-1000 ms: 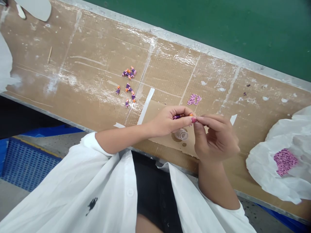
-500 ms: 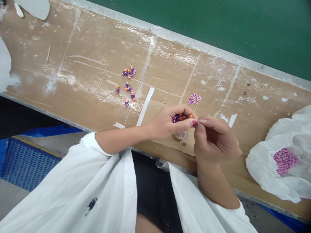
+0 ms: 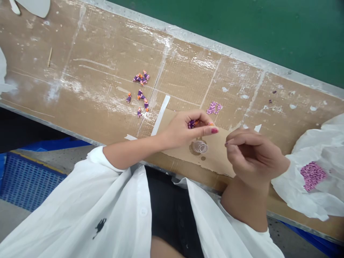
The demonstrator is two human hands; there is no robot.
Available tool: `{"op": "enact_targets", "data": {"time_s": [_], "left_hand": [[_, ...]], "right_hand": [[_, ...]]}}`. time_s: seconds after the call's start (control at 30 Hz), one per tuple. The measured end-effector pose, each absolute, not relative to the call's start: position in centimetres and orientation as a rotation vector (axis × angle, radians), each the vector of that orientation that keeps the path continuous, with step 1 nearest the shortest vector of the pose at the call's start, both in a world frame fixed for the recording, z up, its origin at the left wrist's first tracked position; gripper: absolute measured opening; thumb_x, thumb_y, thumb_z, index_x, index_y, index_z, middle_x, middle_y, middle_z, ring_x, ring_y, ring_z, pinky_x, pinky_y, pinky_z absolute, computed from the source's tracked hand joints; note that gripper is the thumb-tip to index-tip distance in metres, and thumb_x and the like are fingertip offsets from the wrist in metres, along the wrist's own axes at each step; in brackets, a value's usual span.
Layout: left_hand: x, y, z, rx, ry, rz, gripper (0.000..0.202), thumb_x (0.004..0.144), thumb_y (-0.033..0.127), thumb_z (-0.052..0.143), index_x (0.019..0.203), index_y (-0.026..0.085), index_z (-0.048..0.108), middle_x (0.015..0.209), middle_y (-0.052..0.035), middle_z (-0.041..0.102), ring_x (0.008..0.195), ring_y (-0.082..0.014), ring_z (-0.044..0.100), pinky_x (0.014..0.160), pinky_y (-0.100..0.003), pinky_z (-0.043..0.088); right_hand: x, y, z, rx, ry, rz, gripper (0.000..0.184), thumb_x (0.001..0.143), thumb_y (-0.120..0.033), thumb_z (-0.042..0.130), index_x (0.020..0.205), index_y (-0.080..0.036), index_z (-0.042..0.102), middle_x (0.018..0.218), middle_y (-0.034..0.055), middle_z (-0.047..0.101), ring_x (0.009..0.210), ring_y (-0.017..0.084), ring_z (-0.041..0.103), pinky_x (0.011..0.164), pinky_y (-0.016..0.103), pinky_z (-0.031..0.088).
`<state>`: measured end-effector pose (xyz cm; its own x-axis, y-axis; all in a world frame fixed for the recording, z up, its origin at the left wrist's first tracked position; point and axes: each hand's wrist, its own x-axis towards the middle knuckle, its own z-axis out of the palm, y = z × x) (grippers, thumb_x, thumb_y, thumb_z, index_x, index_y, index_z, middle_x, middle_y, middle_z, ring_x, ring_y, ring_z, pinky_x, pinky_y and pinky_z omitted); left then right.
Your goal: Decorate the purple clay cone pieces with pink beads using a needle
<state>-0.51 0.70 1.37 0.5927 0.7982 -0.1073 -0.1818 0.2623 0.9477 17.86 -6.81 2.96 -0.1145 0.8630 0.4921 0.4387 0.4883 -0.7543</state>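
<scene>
My left hand [image 3: 185, 129] is curled around several small purple-and-orange figurines [image 3: 192, 124], one orange end showing between thumb and forefinger. To its right, my right hand [image 3: 254, 154] has thumb and forefinger pinched together; a tiny dark bit may sit at the tips, too small to name. Below the left hand stands a small clear glass jar [image 3: 200, 146] on a cardboard sheet [image 3: 174, 150]. More of these figurines [image 3: 141, 78] lie loose on the table to the left. Beyond my hands is a small heap of pink-and-purple pieces [image 3: 214, 108].
Crumpled white paper [image 3: 295, 193] at the right holds a pile of pink-and-purple pieces [image 3: 313, 175]. White tape strips [image 3: 161, 114] mark the sheet. A thin wooden stick [image 3: 49, 57] lies far left, and two dark bits [image 3: 270, 101] lie at the right. A blue crate [image 3: 24, 182] stands below the table.
My right hand has drawn away from my left, to the right and slightly down, its fingers still pinched. The left hand keeps its figurines, and the glass jar is now uncovered.
</scene>
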Motion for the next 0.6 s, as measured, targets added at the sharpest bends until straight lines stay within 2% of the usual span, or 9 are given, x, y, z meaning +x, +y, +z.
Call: {"op": "enact_targets", "data": {"time_s": [0.1, 0.2, 0.4, 0.5, 0.6], "left_hand": [[-0.6, 1.1, 1.4, 0.914, 0.792, 0.680, 0.054, 0.068, 0.058, 0.091, 0.073, 0.017, 0.057, 0.064, 0.0062, 0.048, 0.057, -0.0048, 0.036, 0.055, -0.024, 0.028], [-0.6, 1.3, 1.5, 0.798, 0.815, 0.627, 0.055, 0.067, 0.056, 0.092, 0.073, 0.017, 0.055, 0.057, 0.0095, 0.040, 0.051, -0.0027, 0.030, 0.049, -0.023, 0.021], [-0.4, 1.2, 2.1, 0.681, 0.792, 0.625, 0.050, 0.072, 0.049, 0.091, 0.074, 0.014, 0.054, 0.067, 0.0057, 0.057, 0.046, 0.0008, 0.031, 0.043, -0.018, 0.018], [-0.4, 1.2, 2.4, 0.635, 0.774, 0.594, 0.045, 0.075, 0.042, 0.091, 0.075, 0.013, 0.056, 0.067, 0.0052, 0.058, 0.045, 0.0014, 0.032, 0.042, -0.016, 0.018], [-0.4, 1.2, 2.7, 0.544, 0.723, 0.555, 0.042, 0.077, 0.036, 0.090, 0.074, 0.013, 0.056, 0.066, 0.0065, 0.054, 0.045, 0.0019, 0.030, 0.041, -0.014, 0.017]], "right_hand": [[19.2, -7.4, 3.9, -1.230, -2.112, 0.576, 0.020, 0.091, -0.004, 0.060, 0.089, -0.024, 0.055, 0.072, -0.0047, 0.057, 0.060, 0.011, 0.054, 0.054, 0.024, 0.043], [19.6, -8.0, 4.0, -1.283, -2.343, 0.529, 0.016, 0.098, -0.011, 0.055, 0.089, -0.024, 0.052, 0.074, -0.0041, 0.059, 0.060, 0.010, 0.054, 0.054, 0.022, 0.043], [19.2, -8.2, 3.2, -1.340, -2.469, 0.453, 0.018, 0.103, -0.017, 0.051, 0.087, -0.023, 0.050, 0.074, -0.0023, 0.060, 0.059, 0.011, 0.053, 0.052, 0.023, 0.040], [19.2, -8.0, 3.4, -1.330, -2.469, 0.442, 0.019, 0.102, -0.015, 0.051, 0.085, -0.023, 0.050, 0.072, -0.0025, 0.059, 0.058, 0.011, 0.052, 0.050, 0.023, 0.039], [18.8, -7.9, 3.8, -1.297, -2.275, 0.484, 0.020, 0.095, -0.007, 0.057, 0.085, -0.024, 0.053, 0.070, -0.0045, 0.059, 0.056, 0.010, 0.052, 0.051, 0.023, 0.041]]}}
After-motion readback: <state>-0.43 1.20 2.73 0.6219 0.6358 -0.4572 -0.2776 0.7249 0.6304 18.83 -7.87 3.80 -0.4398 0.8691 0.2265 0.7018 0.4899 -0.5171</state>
